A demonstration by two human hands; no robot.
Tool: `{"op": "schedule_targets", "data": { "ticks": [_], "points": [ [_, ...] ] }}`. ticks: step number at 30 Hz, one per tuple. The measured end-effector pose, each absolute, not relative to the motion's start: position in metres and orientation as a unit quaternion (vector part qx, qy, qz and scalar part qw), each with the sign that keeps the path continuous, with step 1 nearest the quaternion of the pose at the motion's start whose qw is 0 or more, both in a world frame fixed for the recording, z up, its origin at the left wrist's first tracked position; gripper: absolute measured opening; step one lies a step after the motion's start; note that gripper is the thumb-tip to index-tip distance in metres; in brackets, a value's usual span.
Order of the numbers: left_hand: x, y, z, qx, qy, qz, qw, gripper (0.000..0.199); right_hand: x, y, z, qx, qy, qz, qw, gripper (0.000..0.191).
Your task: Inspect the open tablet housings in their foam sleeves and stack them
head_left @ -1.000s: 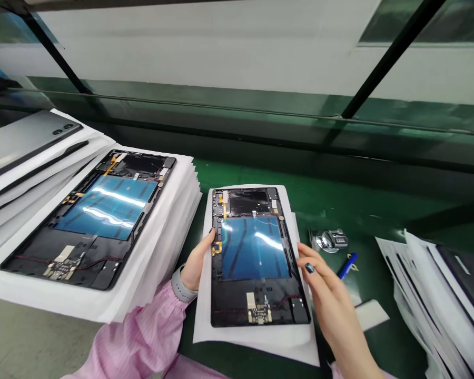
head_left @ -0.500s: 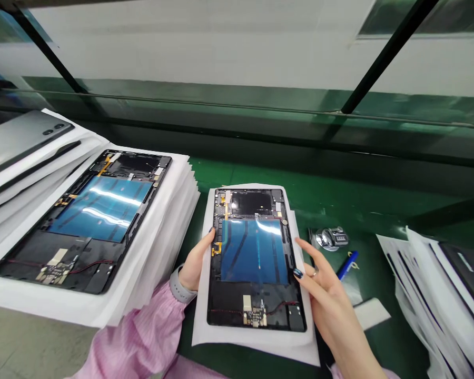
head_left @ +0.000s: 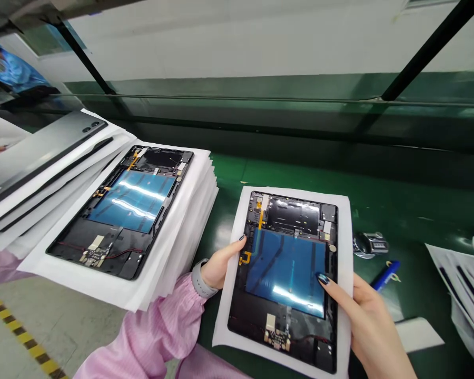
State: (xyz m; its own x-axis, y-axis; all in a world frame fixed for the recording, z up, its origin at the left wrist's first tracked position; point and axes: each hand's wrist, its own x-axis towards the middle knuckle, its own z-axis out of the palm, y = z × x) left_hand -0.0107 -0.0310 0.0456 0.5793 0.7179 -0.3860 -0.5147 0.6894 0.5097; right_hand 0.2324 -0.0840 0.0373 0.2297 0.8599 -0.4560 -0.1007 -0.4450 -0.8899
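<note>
In the head view an opened tablet (head_left: 286,273) with a blue battery lies on a white sheet (head_left: 343,247), tilted up off the green bench. My left hand (head_left: 220,263) grips its left edge, thumb on the frame and fingers hidden beneath. On the right side my right hand (head_left: 365,310) holds tablet and sheet together, its thumb on the edge of the blue battery and the other fingers behind. To the left, a second opened tablet (head_left: 120,210) rests on top of a stack of white sheets (head_left: 193,210).
Silver-backed tablets (head_left: 51,152) with sheets lean at far left. Right of my hands lie a shiny metal tool (head_left: 371,244), a blue pen-like item (head_left: 386,275) and a white strip (head_left: 418,334). More interleaved sheets (head_left: 458,279) stand at far right. A person in blue (head_left: 18,71) is behind.
The held tablet is lifted and tilted, appearing larger and further right in view. My right hand has closed onto its right side, thumb now over the battery's edge. The view has swung left.
</note>
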Motion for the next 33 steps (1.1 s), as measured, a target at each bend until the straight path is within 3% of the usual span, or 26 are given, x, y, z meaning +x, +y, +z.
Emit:
{"op": "schedule_targets", "data": {
  "ticks": [7,13,33],
  "points": [
    [-0.011,-0.029,0.048,0.261,0.334,0.363,0.83,0.045,0.23,-0.088,0.044,-0.65,-0.297,0.523,0.465,0.045],
    [-0.012,-0.026,0.045,0.289,0.342,0.401,0.799,0.022,0.229,-0.091,0.048,-0.665,-0.286,0.493,0.482,0.04],
    [-0.013,-0.026,0.045,0.438,0.396,0.364,0.72,0.018,0.229,-0.096,0.049,-0.67,-0.325,0.458,0.485,0.036]
  ]
}}
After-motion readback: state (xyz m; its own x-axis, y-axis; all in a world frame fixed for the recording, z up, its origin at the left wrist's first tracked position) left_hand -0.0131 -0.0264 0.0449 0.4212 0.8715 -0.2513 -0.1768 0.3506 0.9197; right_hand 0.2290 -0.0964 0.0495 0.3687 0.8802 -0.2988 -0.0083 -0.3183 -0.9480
